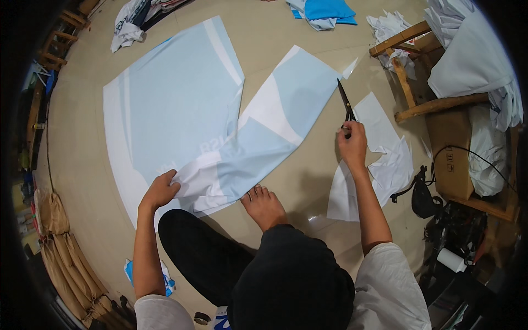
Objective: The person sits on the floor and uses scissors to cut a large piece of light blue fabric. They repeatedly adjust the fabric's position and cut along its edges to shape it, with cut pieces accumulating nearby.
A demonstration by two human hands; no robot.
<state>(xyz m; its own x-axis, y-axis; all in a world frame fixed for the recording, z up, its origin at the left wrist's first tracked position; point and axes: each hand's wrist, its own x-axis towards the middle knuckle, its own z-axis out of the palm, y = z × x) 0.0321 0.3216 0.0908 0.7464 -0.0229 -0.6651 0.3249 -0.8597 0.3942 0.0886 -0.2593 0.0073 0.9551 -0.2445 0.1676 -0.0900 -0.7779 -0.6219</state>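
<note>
My left hand (159, 190) pinches a bunched white edge of a narrower pale blue and white fabric piece (302, 93). That piece lies slantwise, its creased near end overlapping a large pale blue and white fabric panel (176, 104) spread on the floor. In my right hand (352, 144) are black-bladed scissors (345, 99), tips pointing away and touching or close to the narrower piece's right corner. The blades look nearly together. A thin white sliver of cloth (350, 69) lies just beyond the tips. My bare foot (265, 208) rests at the fabric's near edge.
White fabric offcuts (393, 165) lie beside my right forearm. At the right stand a wooden stool (404, 82) draped with cloth and a cardboard box (451, 159) with a black cable. Folded blue and white garments (324, 12) sit at the far side. Brown bundles (71, 269) line the left.
</note>
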